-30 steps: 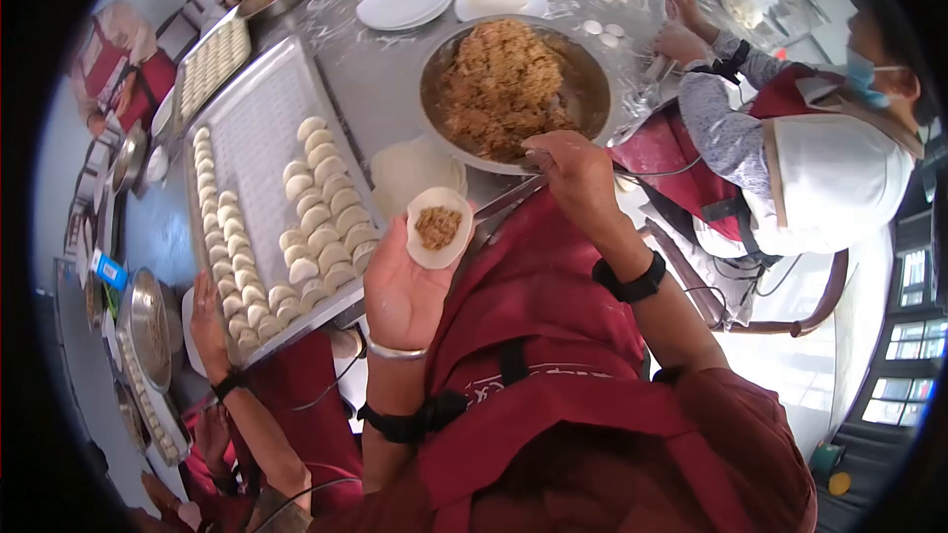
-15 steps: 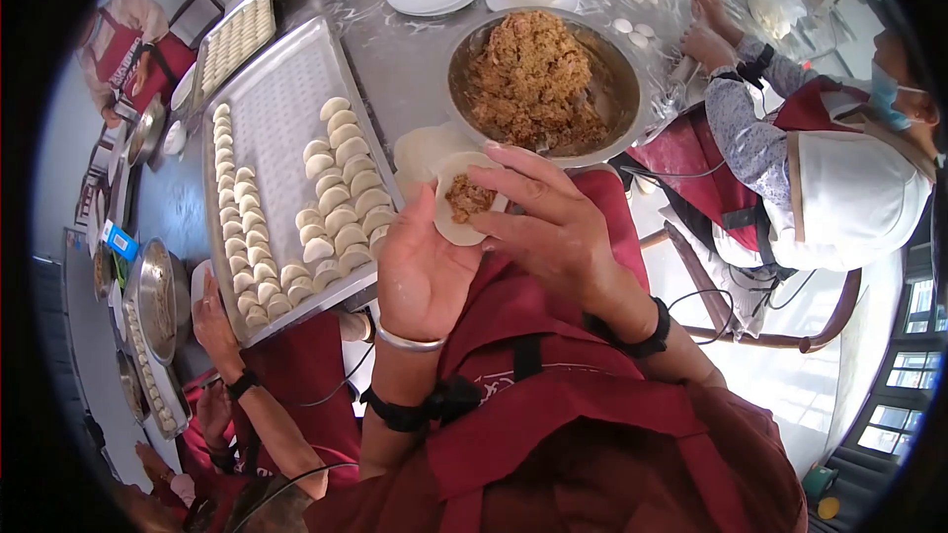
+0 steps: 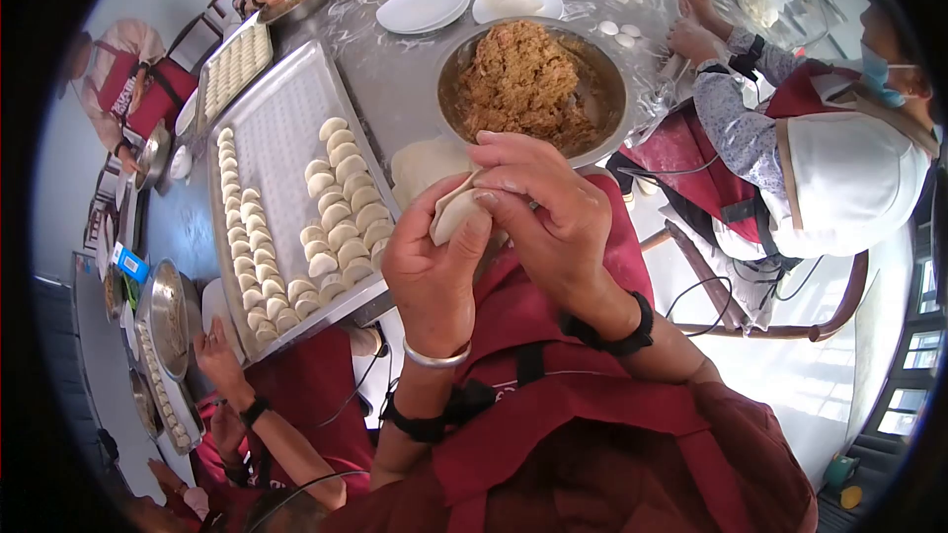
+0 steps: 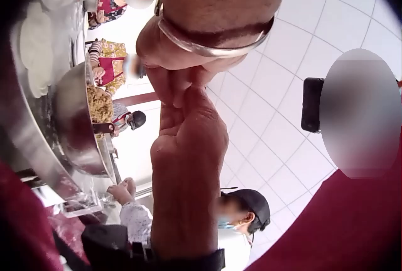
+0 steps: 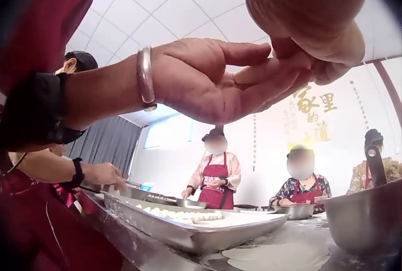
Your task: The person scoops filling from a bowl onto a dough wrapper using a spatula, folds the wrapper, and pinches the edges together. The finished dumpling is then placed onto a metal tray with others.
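In the head view a dumpling (image 3: 452, 217), its pale wrapper folded over, sits between both hands in front of the apron. My left hand (image 3: 430, 271), with a silver bracelet above it, holds the dumpling from the left, thumb against its near side. From the right, my right hand (image 3: 553, 212) pinches the wrapper's edge between thumb and fingers. The filling inside is hidden. Just beyond the fingers lie flat dough wrappers (image 3: 420, 166) on the table. Both wrist views show the left hand (image 5: 195, 79) and right hand (image 4: 188, 151) meeting, with the dumpling mostly hidden by them.
A steel bowl (image 3: 444, 104) of brown filling (image 3: 523, 74) stands beyond my hands. Left of them is a metal tray (image 3: 281, 104) with rows of dumplings (image 3: 341, 212). White plates (image 3: 423, 8) lie farther back. Other people work on both sides, one close at the right (image 3: 829, 178).
The right hand came from the bowl's near edge to the wrapper on the left palm. The wrapper, open with filling showing before, is now folded, and the left fingers have curled round it.
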`<state>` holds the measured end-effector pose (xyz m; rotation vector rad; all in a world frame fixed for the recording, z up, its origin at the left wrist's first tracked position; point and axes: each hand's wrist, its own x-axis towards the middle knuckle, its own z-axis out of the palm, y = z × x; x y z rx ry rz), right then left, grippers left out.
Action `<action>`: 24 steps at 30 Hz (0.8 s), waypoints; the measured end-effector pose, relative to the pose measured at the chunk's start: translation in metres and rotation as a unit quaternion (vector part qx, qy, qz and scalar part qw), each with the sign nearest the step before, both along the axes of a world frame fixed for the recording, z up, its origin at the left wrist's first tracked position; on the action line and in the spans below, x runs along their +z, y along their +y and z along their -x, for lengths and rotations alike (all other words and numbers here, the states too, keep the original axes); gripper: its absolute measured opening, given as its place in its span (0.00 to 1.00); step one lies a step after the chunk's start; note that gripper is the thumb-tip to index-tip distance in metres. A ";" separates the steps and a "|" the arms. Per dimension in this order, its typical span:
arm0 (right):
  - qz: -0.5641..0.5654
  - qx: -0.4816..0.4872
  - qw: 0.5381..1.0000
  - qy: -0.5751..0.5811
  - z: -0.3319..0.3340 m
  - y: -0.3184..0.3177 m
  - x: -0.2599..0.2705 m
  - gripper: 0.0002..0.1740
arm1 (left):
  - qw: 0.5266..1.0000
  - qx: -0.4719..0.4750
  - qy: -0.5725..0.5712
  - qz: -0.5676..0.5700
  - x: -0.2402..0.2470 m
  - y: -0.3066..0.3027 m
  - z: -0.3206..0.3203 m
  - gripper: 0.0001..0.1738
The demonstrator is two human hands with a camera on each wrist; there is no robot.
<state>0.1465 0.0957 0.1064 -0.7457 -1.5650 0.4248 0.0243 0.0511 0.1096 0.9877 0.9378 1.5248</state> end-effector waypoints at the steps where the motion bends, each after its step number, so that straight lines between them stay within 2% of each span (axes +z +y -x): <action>1: -0.004 -0.001 1.000 0.003 0.001 0.003 0.002 0.08 | 1.000 0.010 0.011 -0.008 -0.003 0.004 0.000 0.23; 2: -0.007 -0.003 1.000 0.006 0.001 0.004 0.004 0.08 | 0.999 0.020 0.022 -0.017 -0.003 0.006 0.000 0.23; 5: 0.052 0.028 0.996 0.065 0.001 0.003 -0.002 0.12 | 0.998 -0.003 -0.051 -0.029 0.005 0.008 -0.004 0.23; 8: 0.096 0.038 0.988 0.114 -0.003 -0.004 0.000 0.17 | 0.998 0.002 -0.055 -0.033 0.004 0.003 -0.008 0.25; 11: 0.165 0.070 0.958 0.222 -0.002 -0.011 -0.014 0.21 | 0.998 0.016 -0.047 -0.047 0.005 0.001 -0.011 0.26; 14: 0.256 0.088 0.926 0.262 -0.006 -0.019 -0.013 0.19 | 0.996 0.043 -0.036 -0.076 0.003 0.002 -0.014 0.26; 17: 0.270 0.139 0.899 0.315 -0.004 -0.019 -0.020 0.17 | 0.994 0.061 -0.034 -0.080 -0.001 0.001 -0.017 0.26; 20: 0.268 0.137 0.900 0.315 -0.001 -0.021 -0.016 0.14 | 0.994 0.076 -0.030 -0.071 -0.003 0.000 -0.021 0.26; 24: 0.168 0.057 0.958 0.226 0.004 -0.021 -0.020 0.13 | 0.994 0.081 -0.006 -0.077 -0.013 0.002 -0.018 0.25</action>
